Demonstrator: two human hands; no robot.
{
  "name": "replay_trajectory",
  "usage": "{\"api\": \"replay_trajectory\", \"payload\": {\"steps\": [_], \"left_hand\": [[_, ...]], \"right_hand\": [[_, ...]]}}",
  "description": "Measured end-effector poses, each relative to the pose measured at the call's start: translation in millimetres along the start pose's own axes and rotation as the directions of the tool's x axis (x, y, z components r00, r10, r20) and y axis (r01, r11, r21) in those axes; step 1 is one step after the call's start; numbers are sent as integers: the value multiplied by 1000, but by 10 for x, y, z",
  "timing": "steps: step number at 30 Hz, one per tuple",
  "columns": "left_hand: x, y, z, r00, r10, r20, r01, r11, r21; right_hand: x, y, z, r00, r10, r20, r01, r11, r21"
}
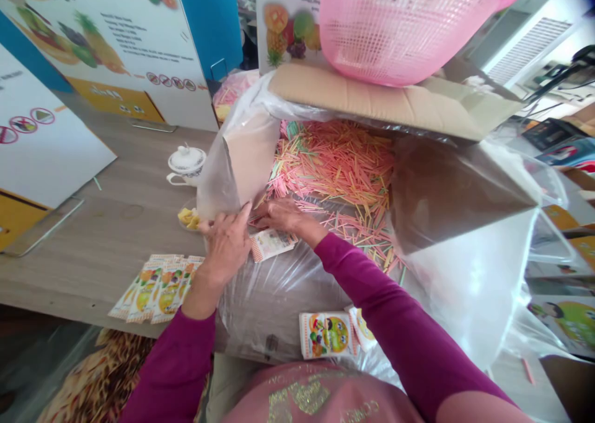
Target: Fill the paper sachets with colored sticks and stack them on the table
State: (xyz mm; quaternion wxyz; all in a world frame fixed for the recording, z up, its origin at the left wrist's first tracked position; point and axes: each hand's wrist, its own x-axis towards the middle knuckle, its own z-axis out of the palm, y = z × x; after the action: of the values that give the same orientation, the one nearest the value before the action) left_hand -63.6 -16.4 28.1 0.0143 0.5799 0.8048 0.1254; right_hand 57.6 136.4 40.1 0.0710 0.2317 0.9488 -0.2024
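A plastic-lined cardboard box (251,156) lies with its opening toward me, full of thin pink, yellow and green sticks (339,163) that spill onto clear plastic. My left hand (227,240) rests at the lining's left edge, its fingers stretched out and the index fingertip close to my right hand. At the near left of the pile, my right hand (283,215) has its fingers bent together around a few sticks; its fingertips are partly hidden. Just below it lies a small stack of printed packets (273,244). More fruit-printed packets (329,334) lie near my body.
Several packets (162,287) are fanned out at the left. Behind them stand a lidded white sugar bowl (186,163) and a small dish with yellow pieces (188,217). A pink basket (395,33) sits above the box. Large printed cartons (134,39) stand behind.
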Motion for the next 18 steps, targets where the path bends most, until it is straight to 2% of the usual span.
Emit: {"api": "replay_trajectory", "payload": {"steps": [4,8,12,18], "left_hand": [[8,-31,-30,1000,-15,8,15,1000,8],[16,-35,-24,1000,-18,-3,18,1000,-5],[13,-19,-32,1000,-21,11,21,1000,-13],[10,-10,-40,999,-31,32,32,999,-16]], "right_hand": [[102,-26,-11,995,-63,82,71,993,-96],[170,-35,-26,994,-63,94,76,987,-140],[110,45,-64,998,24,52,-16,989,-148],[-152,391,-109,986,168,11,-163,970,-179]]}}
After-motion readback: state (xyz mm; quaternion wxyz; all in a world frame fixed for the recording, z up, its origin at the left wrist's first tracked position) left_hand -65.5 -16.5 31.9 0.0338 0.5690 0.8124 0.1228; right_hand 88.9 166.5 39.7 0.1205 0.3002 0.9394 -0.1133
